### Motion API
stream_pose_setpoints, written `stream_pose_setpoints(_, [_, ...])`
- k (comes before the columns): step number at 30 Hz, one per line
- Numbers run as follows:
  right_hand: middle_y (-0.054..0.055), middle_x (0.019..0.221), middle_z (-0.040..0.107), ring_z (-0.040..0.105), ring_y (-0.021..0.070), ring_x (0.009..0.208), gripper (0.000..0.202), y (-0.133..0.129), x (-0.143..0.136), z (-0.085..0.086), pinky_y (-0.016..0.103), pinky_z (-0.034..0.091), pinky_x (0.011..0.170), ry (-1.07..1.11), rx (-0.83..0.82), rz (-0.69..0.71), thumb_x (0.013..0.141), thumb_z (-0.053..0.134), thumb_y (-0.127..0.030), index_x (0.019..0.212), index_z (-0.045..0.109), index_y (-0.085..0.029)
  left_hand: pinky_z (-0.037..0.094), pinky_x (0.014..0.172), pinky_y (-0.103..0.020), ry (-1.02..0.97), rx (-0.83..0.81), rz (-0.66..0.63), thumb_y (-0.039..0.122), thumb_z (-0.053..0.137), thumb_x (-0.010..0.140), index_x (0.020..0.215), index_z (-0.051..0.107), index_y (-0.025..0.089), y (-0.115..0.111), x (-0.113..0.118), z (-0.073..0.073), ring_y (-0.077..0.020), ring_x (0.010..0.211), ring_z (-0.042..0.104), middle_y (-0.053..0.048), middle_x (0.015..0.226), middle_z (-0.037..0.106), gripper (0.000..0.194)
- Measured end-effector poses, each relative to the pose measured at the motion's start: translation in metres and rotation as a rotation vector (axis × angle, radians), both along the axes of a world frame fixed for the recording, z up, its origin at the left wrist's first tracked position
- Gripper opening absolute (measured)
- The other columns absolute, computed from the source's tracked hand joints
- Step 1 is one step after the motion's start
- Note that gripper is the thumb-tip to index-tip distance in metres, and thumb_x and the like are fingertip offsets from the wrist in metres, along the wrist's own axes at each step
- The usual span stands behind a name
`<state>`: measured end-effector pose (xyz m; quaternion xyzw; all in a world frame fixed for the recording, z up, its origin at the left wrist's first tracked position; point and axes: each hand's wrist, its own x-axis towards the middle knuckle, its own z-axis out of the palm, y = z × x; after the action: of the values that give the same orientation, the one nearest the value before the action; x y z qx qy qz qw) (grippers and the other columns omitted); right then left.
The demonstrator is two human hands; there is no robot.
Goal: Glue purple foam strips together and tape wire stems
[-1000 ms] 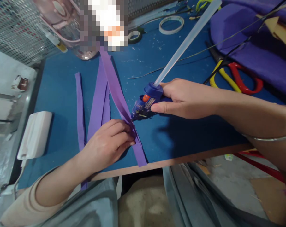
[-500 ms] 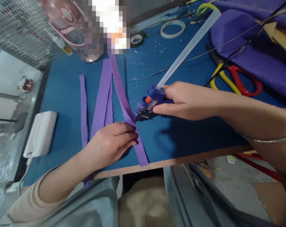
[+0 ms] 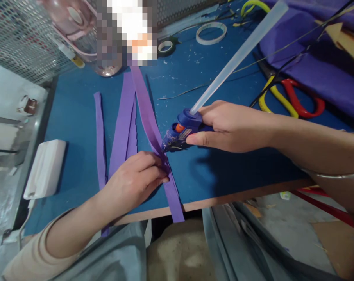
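Since the earlier frame, our long narrow purple fabric strip [image 3: 174, 197] has slid toward us, its lower end now past the front edge of the blue-topped counter [image 3: 77, 117]; our left hand [image 3: 137, 173] pinches it, while our right hand [image 3: 232, 128] grips a blue plastic glue gun [image 3: 175, 139], its tip right at the strip

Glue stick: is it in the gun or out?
Partly in: the glue stick enters the glue gun, and a long part sticks out.
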<state>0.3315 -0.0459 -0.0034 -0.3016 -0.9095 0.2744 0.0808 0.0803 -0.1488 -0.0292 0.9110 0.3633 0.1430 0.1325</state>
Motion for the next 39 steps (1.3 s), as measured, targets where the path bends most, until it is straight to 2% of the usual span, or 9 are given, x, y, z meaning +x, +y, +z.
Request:
stream_pose_setpoints(11, [0.007, 0.104, 0.069, 0.061, 0.0248, 0.098, 0.042, 0.003, 0.0, -0.011, 0.031, 0.042, 0.078, -0.001, 0.054, -0.096, 0.093, 0.045, -0.048, 0.119, 0.061, -0.019, 0.053, 0.077, -0.034, -0.011, -0.021, 0.02, 0.017, 0.065, 0.086, 0.087, 0.065, 0.016, 0.001, 0.001, 0.0, -0.0186, 0.087, 0.062, -0.006, 0.091, 0.066, 0.002])
stream_pose_setpoints(14, [0.007, 0.104, 0.068, 0.061, 0.0246, 0.098, 0.043, 0.005, 0.001, -0.012, 0.031, 0.042, 0.079, 0.002, 0.039, -0.111, 0.093, 0.045, -0.049, 0.121, 0.061, -0.019, 0.053, 0.08, -0.036, 0.026, 0.005, 0.041, 0.022, 0.066, 0.086, 0.09, 0.064, 0.016, 0.001, 0.002, 0.001, -0.0198, 0.09, 0.062, -0.007, 0.094, 0.065, 0.007])
stream_pose_setpoints(17, [0.007, 0.105, 0.068, 0.061, 0.0235, 0.095, 0.043, 0.005, 0.001, -0.01, 0.031, 0.042, 0.081, 0.002, 0.018, -0.115, 0.093, 0.046, -0.049, 0.12, 0.061, -0.019, 0.052, 0.086, -0.04, 0.06, 0.047, 0.063, 0.029, 0.068, 0.085, 0.095, 0.064, 0.015, 0.002, 0.002, 0.002, -0.0215, 0.095, 0.061, -0.009, 0.099, 0.065, 0.018])
stream_pose_setpoints(21, [0.007, 0.104, 0.068, 0.061, 0.0221, 0.092, 0.043, 0.004, 0.001, -0.009, 0.031, 0.041, 0.082, -0.002, -0.009, -0.116, 0.093, 0.046, -0.049, 0.118, 0.062, -0.018, 0.052, 0.089, -0.038, 0.057, 0.025, 0.092, 0.035, 0.067, 0.085, 0.098, 0.063, 0.015, 0.002, 0.001, 0.002, -0.0209, 0.099, 0.062, -0.009, 0.104, 0.065, 0.024])
stream_pose_setpoints(28, [0.007, 0.097, 0.067, 0.06, 0.019, 0.082, 0.039, 0.007, 0.001, -0.008, 0.028, 0.039, 0.07, 0.01, 0.005, -0.08, 0.093, 0.045, -0.048, 0.104, 0.064, -0.016, 0.051, 0.094, -0.039, 0.062, -0.01, 0.12, 0.04, 0.066, 0.085, 0.1, 0.063, 0.016, 0.003, -0.001, 0.002, -0.0225, 0.107, 0.061, -0.01, 0.112, 0.064, 0.029])
stream_pose_setpoints(33, [0.006, 0.087, 0.066, 0.058, 0.0167, 0.074, 0.036, 0.007, 0.003, -0.004, 0.028, 0.038, 0.068, -0.015, -0.045, -0.017, 0.092, 0.047, -0.046, 0.09, 0.065, -0.015, 0.053, 0.089, -0.032, 0.006, -0.041, 0.024, 0.026, 0.065, 0.087, 0.106, 0.065, 0.018, 0.003, 0.0, 0.004, -0.0176, 0.1, 0.065, -0.006, 0.105, 0.07, 0.02])
stream_pose_setpoints(36, [0.006, 0.087, 0.066, 0.058, 0.0171, 0.075, 0.032, 0.005, 0.004, 0.001, 0.028, 0.039, 0.069, -0.014, -0.123, 0.055, 0.092, 0.048, -0.043, 0.093, 0.065, -0.016, 0.053, 0.085, -0.029, -0.04, -0.003, -0.03, 0.015, 0.065, 0.086, 0.106, 0.065, 0.018, 0.001, 0.001, 0.002, -0.0153, 0.095, 0.067, -0.003, 0.099, 0.072, 0.02])
stream_pose_setpoints(39, [0.005, 0.09, 0.067, 0.059, 0.0176, 0.077, 0.031, 0.003, 0.003, 0.003, 0.028, 0.04, 0.069, -0.002, -0.142, 0.063, 0.092, 0.047, -0.041, 0.099, 0.064, -0.016, 0.053, 0.083, -0.031, -0.027, 0.063, -0.011, 0.012, 0.065, 0.084, 0.1, 0.066, 0.017, -0.002, 0.002, 0.0, -0.0166, 0.092, 0.067, -0.003, 0.095, 0.072, 0.016])
